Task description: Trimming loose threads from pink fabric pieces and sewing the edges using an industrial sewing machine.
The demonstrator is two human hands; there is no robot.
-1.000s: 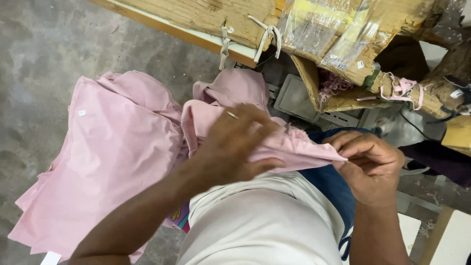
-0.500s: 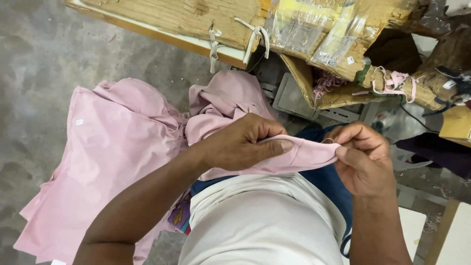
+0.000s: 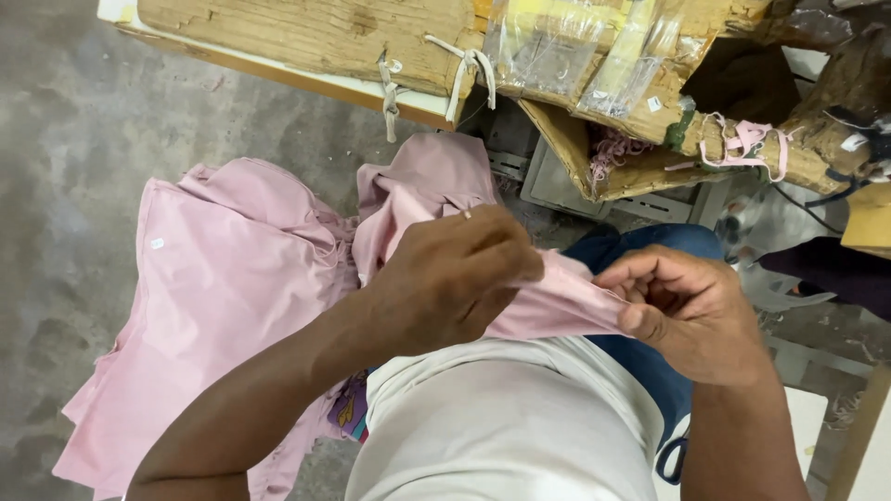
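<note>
A pink fabric piece [image 3: 566, 301] stretches between both hands over my lap. My left hand [image 3: 455, 278] is closed over its middle and wears a ring. My right hand [image 3: 691, 311] pinches its right end between thumb and fingers. The cloth runs up behind the left hand into a bunched pink fold [image 3: 422, 186]. A larger pile of pink garments [image 3: 223, 297] lies on the floor to the left, touching my left forearm.
A worn wooden table edge [image 3: 306, 37] with tied cloth strips [image 3: 464, 70] crosses the top. Clear plastic bags [image 3: 575, 46] sit on it. A grey crate [image 3: 566, 190] stands below. The concrete floor [image 3: 65, 139] spreads at left.
The left hand has slid along the pink piece and closed over it more tightly. The right hand keeps its pinch. The view shifted slightly.
</note>
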